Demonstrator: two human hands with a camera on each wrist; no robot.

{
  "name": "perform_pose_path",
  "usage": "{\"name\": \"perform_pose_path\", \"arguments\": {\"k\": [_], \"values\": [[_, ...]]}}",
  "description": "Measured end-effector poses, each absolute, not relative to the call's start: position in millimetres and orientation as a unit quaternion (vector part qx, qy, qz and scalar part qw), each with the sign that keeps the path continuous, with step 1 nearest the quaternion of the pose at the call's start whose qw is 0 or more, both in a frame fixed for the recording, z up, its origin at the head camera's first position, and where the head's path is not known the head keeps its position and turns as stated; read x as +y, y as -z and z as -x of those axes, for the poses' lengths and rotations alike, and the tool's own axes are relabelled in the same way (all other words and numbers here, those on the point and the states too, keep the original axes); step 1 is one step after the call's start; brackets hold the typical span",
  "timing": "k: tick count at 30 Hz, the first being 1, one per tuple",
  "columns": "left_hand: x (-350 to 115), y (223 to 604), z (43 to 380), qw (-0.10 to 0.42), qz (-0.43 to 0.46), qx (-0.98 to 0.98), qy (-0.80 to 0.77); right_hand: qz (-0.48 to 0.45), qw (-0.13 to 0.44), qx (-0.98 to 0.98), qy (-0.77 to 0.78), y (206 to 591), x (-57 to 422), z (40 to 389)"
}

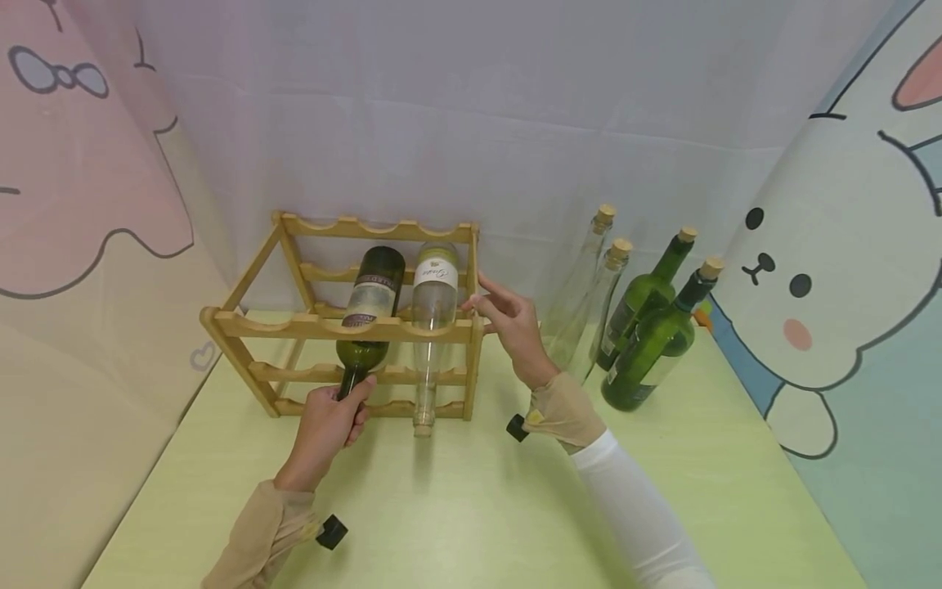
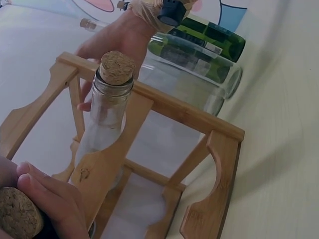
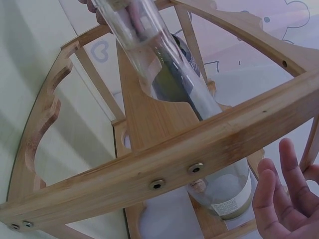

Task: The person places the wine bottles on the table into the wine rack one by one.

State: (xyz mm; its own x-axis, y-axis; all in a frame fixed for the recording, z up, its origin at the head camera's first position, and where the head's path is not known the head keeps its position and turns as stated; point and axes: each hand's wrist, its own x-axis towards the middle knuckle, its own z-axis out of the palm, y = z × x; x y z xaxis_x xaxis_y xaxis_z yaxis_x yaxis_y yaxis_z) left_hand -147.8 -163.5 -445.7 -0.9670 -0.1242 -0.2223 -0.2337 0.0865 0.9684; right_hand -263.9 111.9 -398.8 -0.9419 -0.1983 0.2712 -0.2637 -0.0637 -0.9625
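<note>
A wooden wine rack [image 1: 257,325] stands on the table, with two bottles lying in its upper tier. One is a dark green wine bottle [image 1: 371,298], tilted neck-down toward me; my left hand [image 1: 327,417] grips it by the neck. In the left wrist view its cork [image 2: 19,214] pokes out beside the fingers. Beside it lies a clear corked bottle [image 1: 435,303] with a white label, its neck jutting out at the front. My right hand [image 1: 518,335] is at the rack's right end, its loosely bent fingers [image 3: 289,154] close to the frame and holding nothing.
Right of the rack stand two clear corked bottles [image 1: 599,286] and two green corked bottles [image 1: 655,352]. A small orange item [image 1: 702,317] shows behind them. The pale green table [image 1: 441,523] is bordered by printed curtains [image 1: 471,123] at the back and sides.
</note>
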Motion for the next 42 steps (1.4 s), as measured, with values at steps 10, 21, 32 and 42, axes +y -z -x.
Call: {"name": "perform_pose_path", "arguments": {"k": [10, 21, 32, 42], "values": [[-164, 447, 150, 0.042, 0.122, 0.734, -0.667, -0.171, 0.026, -0.682, -0.711, 398, 111, 263], [-168, 445, 156, 0.088, 0.117, 0.696, -0.703, -0.168, 0.027, -0.682, -0.712, 398, 112, 264], [-172, 450, 125, 0.097, 0.073, 0.699, -0.705, -0.159, 0.021, -0.684, -0.712, 401, 110, 263], [-169, 455, 126, 0.084, 0.068, 0.706, -0.700, -0.163, 0.022, -0.682, -0.712, 401, 111, 264]]}}
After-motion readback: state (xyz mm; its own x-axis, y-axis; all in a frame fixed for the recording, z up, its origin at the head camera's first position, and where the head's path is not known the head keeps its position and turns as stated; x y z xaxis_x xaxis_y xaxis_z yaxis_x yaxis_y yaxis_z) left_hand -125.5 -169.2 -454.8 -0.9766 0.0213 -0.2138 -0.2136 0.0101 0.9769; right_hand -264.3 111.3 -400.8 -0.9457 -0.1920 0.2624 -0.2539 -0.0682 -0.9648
